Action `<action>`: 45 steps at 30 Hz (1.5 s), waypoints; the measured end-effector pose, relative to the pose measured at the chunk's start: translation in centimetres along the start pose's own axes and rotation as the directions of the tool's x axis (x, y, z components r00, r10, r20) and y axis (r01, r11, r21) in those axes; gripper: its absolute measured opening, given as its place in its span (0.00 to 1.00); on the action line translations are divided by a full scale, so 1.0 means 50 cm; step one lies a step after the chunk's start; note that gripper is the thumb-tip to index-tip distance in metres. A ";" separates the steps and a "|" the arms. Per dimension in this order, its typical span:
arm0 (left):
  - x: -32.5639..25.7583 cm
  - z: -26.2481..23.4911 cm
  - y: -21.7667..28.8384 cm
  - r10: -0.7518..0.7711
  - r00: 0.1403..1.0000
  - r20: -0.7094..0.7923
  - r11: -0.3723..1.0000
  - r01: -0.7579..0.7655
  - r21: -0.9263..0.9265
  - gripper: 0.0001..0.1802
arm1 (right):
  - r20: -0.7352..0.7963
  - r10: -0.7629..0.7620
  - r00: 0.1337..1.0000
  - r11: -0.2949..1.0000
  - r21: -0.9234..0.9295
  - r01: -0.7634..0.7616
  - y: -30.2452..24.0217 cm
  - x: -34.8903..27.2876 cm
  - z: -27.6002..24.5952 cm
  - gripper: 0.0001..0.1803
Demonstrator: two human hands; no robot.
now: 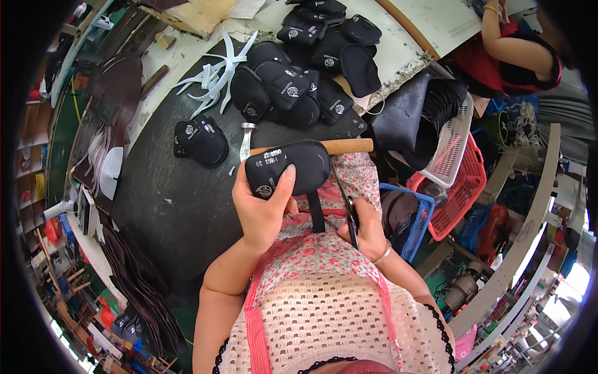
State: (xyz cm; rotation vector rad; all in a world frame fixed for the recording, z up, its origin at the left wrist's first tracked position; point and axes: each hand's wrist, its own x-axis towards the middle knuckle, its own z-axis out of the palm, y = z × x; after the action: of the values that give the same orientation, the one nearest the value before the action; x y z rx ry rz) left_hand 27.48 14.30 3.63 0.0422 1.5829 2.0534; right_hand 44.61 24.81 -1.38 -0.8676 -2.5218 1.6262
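Note:
My left hand [265, 215] grips a black rounded padded piece [299, 168] with white print, thumb on its face. Lower right, in front of my flowered apron [293, 252], my right hand [369, 234] is closed around dark, slim scissors [352, 218] whose blades point up toward the table edge. Just beyond the held piece lies a hammer with a wooden handle [349, 146] and metal head [246, 134]; the piece covers part of it. One similar black piece [202, 142] rests to the left, and a heap of them [289, 87] lies farther back.
White curled strips [215, 78] lie beside the heap on the dark work surface [165, 193]. Blue [423, 224], red [476, 187] and white baskets [453, 140] stand at the right. Brown sheets [134, 268] hang at the left. Another person's arm [514, 53] shows at the far right.

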 end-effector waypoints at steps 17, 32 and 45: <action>-0.024 0.019 -0.012 -0.095 0.992 0.086 0.995 0.092 0.038 0.09 | -0.258 -0.185 0.948 0.977 -0.156 0.148 -0.022 0.022 -0.007 0.23; -0.014 0.008 0.003 -0.143 0.968 0.206 0.968 0.093 0.233 0.12 | -0.074 -0.225 0.972 0.884 -0.436 0.171 -0.032 0.041 -0.117 0.30; 0.077 -0.210 0.059 0.303 0.938 -0.171 0.833 -0.173 0.525 0.17 | -0.408 -0.369 0.835 0.917 -0.306 0.256 -0.058 0.143 -0.068 0.18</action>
State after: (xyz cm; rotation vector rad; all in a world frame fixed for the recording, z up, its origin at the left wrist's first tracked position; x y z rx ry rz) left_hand 19.46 6.16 1.94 0.1910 2.3501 1.8103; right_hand 38.35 30.05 0.66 -0.6932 -2.3767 0.9005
